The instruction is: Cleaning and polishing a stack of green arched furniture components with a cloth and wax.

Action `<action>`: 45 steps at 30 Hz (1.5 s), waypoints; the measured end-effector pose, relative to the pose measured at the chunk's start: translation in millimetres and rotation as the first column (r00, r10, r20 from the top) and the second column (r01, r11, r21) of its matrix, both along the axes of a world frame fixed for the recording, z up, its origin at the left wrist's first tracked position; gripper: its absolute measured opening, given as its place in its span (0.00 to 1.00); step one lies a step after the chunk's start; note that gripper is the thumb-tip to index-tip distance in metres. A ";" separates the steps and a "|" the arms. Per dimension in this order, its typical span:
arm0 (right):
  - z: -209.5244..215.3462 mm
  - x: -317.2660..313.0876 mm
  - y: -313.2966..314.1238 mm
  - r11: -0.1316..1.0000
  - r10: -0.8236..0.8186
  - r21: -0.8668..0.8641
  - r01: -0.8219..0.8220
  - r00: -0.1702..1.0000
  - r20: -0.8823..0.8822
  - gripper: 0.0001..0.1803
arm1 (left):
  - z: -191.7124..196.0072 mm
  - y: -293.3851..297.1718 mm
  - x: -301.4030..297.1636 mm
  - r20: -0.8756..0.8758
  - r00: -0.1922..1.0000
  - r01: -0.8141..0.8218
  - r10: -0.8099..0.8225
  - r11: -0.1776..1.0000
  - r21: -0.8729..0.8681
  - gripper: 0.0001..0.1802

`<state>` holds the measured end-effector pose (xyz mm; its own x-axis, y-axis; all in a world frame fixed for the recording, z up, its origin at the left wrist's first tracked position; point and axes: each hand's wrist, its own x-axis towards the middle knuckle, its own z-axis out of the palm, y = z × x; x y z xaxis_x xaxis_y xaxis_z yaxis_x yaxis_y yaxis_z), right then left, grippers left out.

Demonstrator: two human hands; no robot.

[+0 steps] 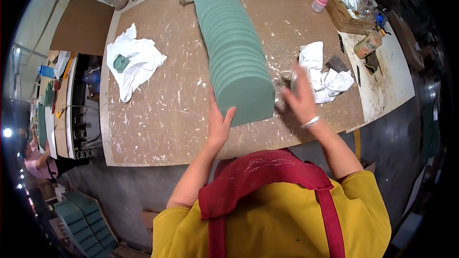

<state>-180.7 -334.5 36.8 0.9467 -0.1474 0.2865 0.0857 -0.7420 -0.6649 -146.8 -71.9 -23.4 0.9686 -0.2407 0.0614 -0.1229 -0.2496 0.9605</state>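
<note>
A long row of green, round-topped panels (241, 57), packed face to face, runs away from me across the worktable. At its near left edge, my left hand (220, 123) grips the panels, thumb on the front face and fingers along the side. My right hand (302, 98) is slightly blurred, held apart from the row on its right. Its fingers are spread and it holds nothing. Just beyond that hand a crumpled white cloth (325, 79) lies on the table, with a small dark block (336, 64) on it.
Left on the brown worktable (167, 129), another white cloth (143, 59) bears a green round piece (121, 62). Far right are a pink-lidded jar (320, 2), a wooden box of odds and ends (342, 16) and a bottle (369, 44). Another person (40, 160) works at the far left.
</note>
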 end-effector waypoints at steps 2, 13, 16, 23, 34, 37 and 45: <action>-10.6 1.4 -48.5 0.925 -0.125 -0.330 0.188 0.971 0.205 0.42 | 4.4 -1.1 -2.8 -0.019 1.000 -0.013 0.014 1.000 0.014 0.49; 58.6 35.3 -22.4 0.981 0.085 -0.191 -0.027 0.948 0.305 0.17 | 45.9 -12.1 36.8 0.554 0.825 -0.147 -0.109 0.906 0.397 0.40; 67.6 48.1 54.0 0.800 0.499 -0.525 -0.290 0.807 0.315 0.22 | 38.9 -19.8 39.1 0.154 0.988 -0.003 0.008 0.999 -0.032 0.39; -49.6 17.8 26.3 0.994 0.108 -0.055 -0.097 0.958 0.266 0.26 | 38.4 -14.7 36.9 0.556 0.829 -0.114 -0.059 0.955 0.273 0.41; 37.8 48.7 61.2 0.939 0.285 -0.271 -0.212 0.921 0.266 0.28 | 26.7 -15.7 40.7 0.545 0.837 -0.111 -0.042 0.963 0.246 0.43; -11.5 46.2 68.5 0.999 0.047 -0.011 -0.047 0.901 0.431 0.31 | 32.7 -16.7 41.6 0.593 0.803 -0.109 -0.052 0.967 0.232 0.41; -73.5 -57.9 52.0 1.000 -0.011 0.024 0.013 0.994 -0.108 0.26 | 20.1 -10.3 42.7 0.600 0.795 -0.092 -0.094 0.958 0.273 0.40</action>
<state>-238.6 -282.5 -36.7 0.9700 -0.1648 0.1789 0.0036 -0.7255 -0.6882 -104.1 -82.3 -3.2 0.7550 -0.3387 0.5614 -0.6511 -0.4887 0.5808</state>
